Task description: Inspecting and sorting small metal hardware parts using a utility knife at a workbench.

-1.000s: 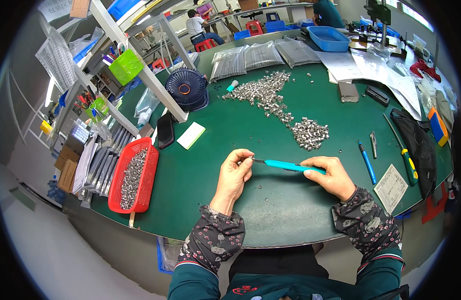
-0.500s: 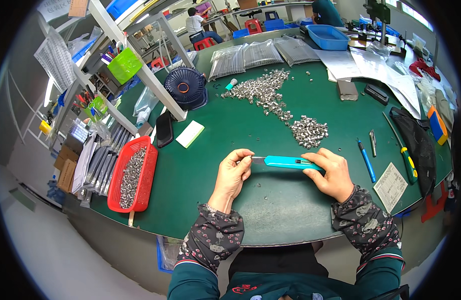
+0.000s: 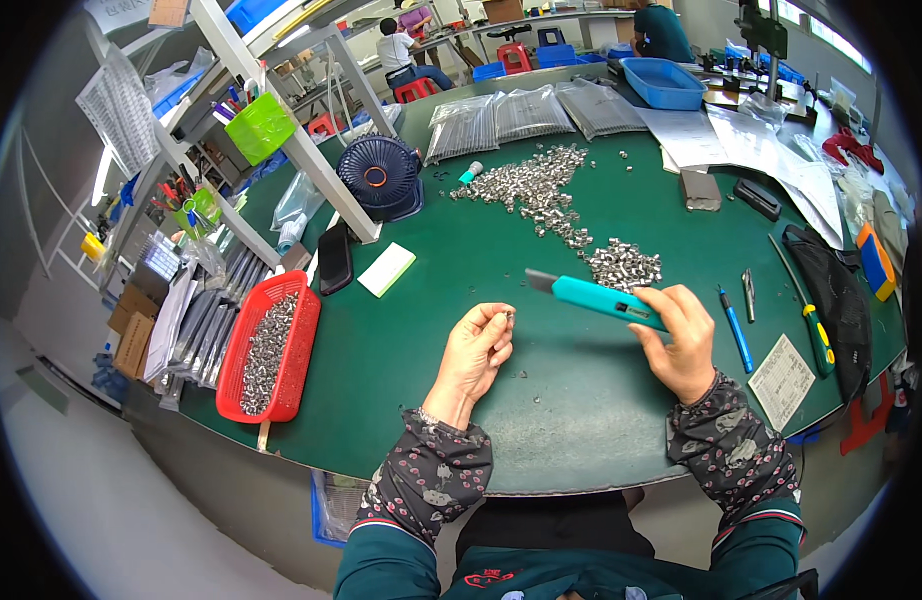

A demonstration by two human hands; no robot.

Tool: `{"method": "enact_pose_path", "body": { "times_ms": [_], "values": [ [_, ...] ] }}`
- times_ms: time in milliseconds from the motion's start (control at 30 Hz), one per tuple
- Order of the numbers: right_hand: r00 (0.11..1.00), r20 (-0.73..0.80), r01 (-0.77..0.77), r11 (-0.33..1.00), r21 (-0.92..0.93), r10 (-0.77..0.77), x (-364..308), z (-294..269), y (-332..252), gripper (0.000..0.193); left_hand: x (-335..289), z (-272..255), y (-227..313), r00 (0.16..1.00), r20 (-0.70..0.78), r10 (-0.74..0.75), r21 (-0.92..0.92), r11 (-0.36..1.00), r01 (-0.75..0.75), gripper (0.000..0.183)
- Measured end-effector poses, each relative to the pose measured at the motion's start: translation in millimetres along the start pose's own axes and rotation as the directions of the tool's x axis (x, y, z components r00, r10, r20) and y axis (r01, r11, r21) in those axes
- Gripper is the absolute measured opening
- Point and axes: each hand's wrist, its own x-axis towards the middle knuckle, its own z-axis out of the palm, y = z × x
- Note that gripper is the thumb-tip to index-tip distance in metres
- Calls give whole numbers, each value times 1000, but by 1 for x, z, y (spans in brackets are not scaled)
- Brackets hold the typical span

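Note:
My right hand [image 3: 681, 340] grips a teal utility knife [image 3: 603, 298] by its rear end. Its grey blade [image 3: 541, 281] sticks out to the left and points slightly upward, apart from my left hand. Thumb and forefinger of my left hand [image 3: 475, 352] pinch a small metal ring [image 3: 508, 314], mostly covered by the fingertips. Beyond the knife lies a small heap of silvery metal rings [image 3: 626, 266]. A larger pile of the same rings [image 3: 526, 190] spreads farther back on the green tabletop [image 3: 401, 370].
At the left stands a red basket [image 3: 307, 350] full of small metal parts. A phone [image 3: 335, 258], a notepad [image 3: 387, 270] and a fan [image 3: 380, 176] sit near the shelf post. On the right lie a blue pen [image 3: 736, 330], a screwdriver [image 3: 817, 340] and a paper label [image 3: 782, 382].
The knife has moved off to the right, away from my left hand, and its blade now tilts upward. My left hand stays nearly in place, still pinching the small ring.

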Motion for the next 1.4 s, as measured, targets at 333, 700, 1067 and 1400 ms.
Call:
{"method": "enact_pose_path", "body": {
  "times_ms": [333, 700, 1067, 1400],
  "values": [
    [991, 133, 21, 966, -257, 14, 2, 1, 1, 37, -1, 0, 2, 1000, 20, -17, -34, 999, 18, 11],
    [981, -18, -194, 981, -23, 194, 4, -4, 5, 34, -2, 8, 4, 985, 31, -167, -210, 963, 170, 5],
    [960, -142, -224, 966, 129, 242, 6, -4, 11, 34, 50, 76, -40, 999, 32, -32, 755, 656, -3, 17],
    [953, -154, -236, 960, 154, 259, 3, -7, 13, 35, 62, 101, -66, 971, 161, 179, 983, -119, -142, 15]
  ]
}}
